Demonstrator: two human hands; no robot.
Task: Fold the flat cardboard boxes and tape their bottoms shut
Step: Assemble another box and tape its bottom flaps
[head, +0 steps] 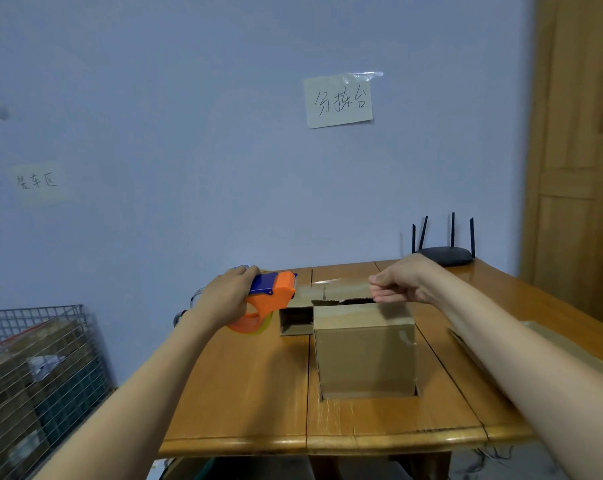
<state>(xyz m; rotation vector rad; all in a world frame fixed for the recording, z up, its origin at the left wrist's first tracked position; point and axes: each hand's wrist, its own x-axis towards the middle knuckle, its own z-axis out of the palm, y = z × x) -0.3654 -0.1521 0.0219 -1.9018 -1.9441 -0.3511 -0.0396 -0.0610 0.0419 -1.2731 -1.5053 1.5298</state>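
Cardboard box (365, 351) stands bottom-up on the wooden table (237, 386), directly under my right hand (398, 284), which is pinched shut on the free end of clear tape (324, 281) at the box's top seam. My left hand (227, 296) is clamped around the orange tape dispenser (270, 299), off to the left of the box, the strip stretched between both grips. I judge the box light and easily crushed, so I'd press only along the flap edges. A second small box (295, 320) sits just behind my dispenser hand.
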